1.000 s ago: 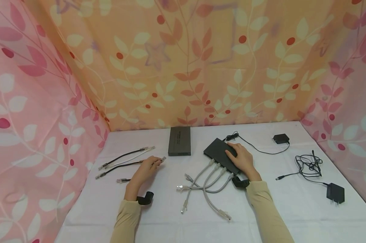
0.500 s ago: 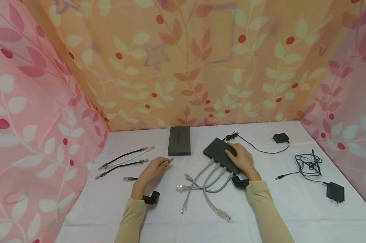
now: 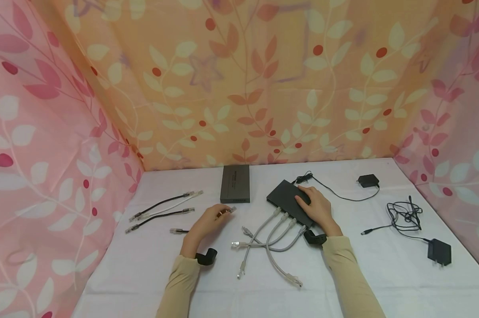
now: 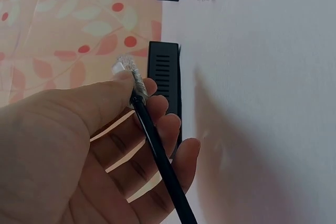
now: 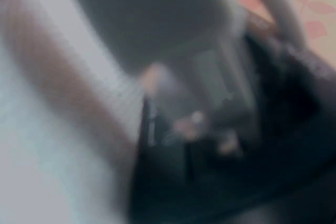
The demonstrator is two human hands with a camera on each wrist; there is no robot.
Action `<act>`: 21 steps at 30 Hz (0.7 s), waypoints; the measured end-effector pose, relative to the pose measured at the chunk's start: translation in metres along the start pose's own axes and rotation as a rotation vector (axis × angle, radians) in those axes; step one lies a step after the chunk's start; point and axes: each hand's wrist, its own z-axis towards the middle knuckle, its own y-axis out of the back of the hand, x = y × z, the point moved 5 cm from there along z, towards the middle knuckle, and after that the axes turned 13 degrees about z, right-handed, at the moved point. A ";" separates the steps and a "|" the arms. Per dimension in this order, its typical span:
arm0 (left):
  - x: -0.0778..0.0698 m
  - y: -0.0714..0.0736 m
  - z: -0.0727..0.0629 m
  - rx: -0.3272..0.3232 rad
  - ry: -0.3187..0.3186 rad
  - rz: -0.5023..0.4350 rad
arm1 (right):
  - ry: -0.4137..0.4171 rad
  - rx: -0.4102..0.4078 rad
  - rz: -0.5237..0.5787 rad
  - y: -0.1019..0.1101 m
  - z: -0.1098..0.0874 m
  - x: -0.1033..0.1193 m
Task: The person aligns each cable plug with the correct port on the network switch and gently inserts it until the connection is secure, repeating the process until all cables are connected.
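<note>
Between thumb and forefinger, my left hand (image 3: 205, 223) pinches a black Ethernet cable (image 4: 160, 153) just behind its clear plug (image 4: 137, 74). The cable runs down along the palm, and its far plug (image 3: 178, 231) shows left of the wrist in the head view. My right hand (image 3: 319, 211) grips the right end of a black network switch (image 3: 285, 197), thumb on top. Several grey Ethernet cables (image 3: 269, 251) are plugged into its front edge, their other ends loose on the cloth. Close and blurred in the right wrist view are a grey plug (image 5: 210, 77) and the switch's dark port side.
A second network switch (image 3: 235, 184) lies at the back centre. Two black cables (image 3: 160, 216) and a white cable (image 3: 171, 206) lie at the left. To the right are a power adapter (image 3: 368, 180) wired toward the held switch and another adapter (image 3: 439, 252) with a coiled cord.
My left hand has moved right with the black Ethernet cable, away from the loose cables and toward the held switch. The right hand and its switch have stayed in place.
</note>
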 end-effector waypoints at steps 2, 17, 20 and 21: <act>-0.003 -0.001 0.002 0.002 -0.015 -0.001 | -0.002 0.001 0.001 0.000 0.000 0.000; -0.022 -0.013 0.017 0.042 -0.073 0.037 | -0.015 0.011 -0.003 0.000 0.001 0.000; -0.026 -0.016 0.021 0.059 -0.073 0.037 | -0.015 0.013 -0.004 -0.001 0.001 -0.001; -0.027 -0.018 0.022 0.071 -0.064 0.034 | -0.015 0.014 -0.003 -0.001 0.001 -0.001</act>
